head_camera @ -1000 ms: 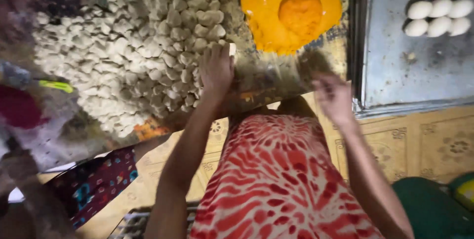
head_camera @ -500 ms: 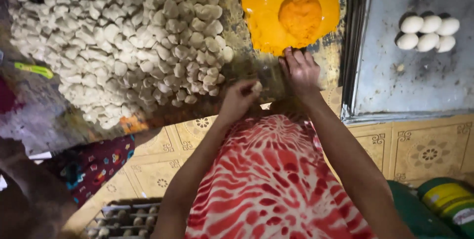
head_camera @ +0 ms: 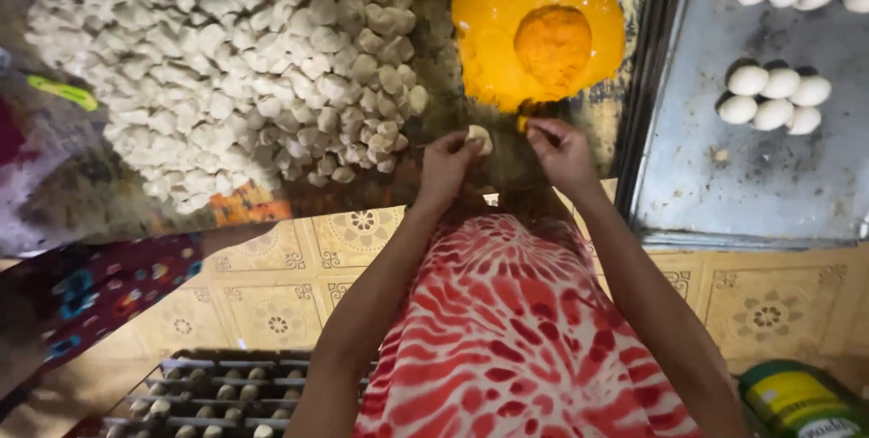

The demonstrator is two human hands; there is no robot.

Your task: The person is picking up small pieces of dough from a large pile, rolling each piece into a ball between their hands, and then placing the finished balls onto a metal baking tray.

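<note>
left hand [head_camera: 445,165]: grip clamped on a small pale dough piece [head_camera: 478,138], pinched at the fingertips; held just above the table [head_camera: 425,180], near the edge of the big heap
right hand [head_camera: 561,153]: fingers drawn together on a tiny yellow bit of filling [head_camera: 523,121], right at the lower rim of the orange sheet; grip looked closed on it, though the bit was small and partly hidden
dough piece location: between the two hands, nearer the left; apart from the heap
filling source: orange-yellow mound [head_camera: 552,44] sitting on a yellow plastic sheet [head_camera: 489,31], just beyond the right hand
heap: pale dough pieces [head_camera: 235,67] piled across the table, left of the hands
tray: grey metal tray [head_camera: 769,185] to the right; white round balls [head_camera: 769,99] in a cluster, more at the top edge
step in hand (judgement): filling stage; pinch of filling picked, dough piece ready to take it
next move calls for (judgement): bringing right fingers over to the left; pressing the filling into the centre of the dough; then closing it round; a light grip so the piece doesn't tear
vs earlier frames: a second ago hands were spread apart, left flat by the heap; half a second ago both were close together near the sheet's lower edge; now they were separated slightly, each holding its own item
</note>
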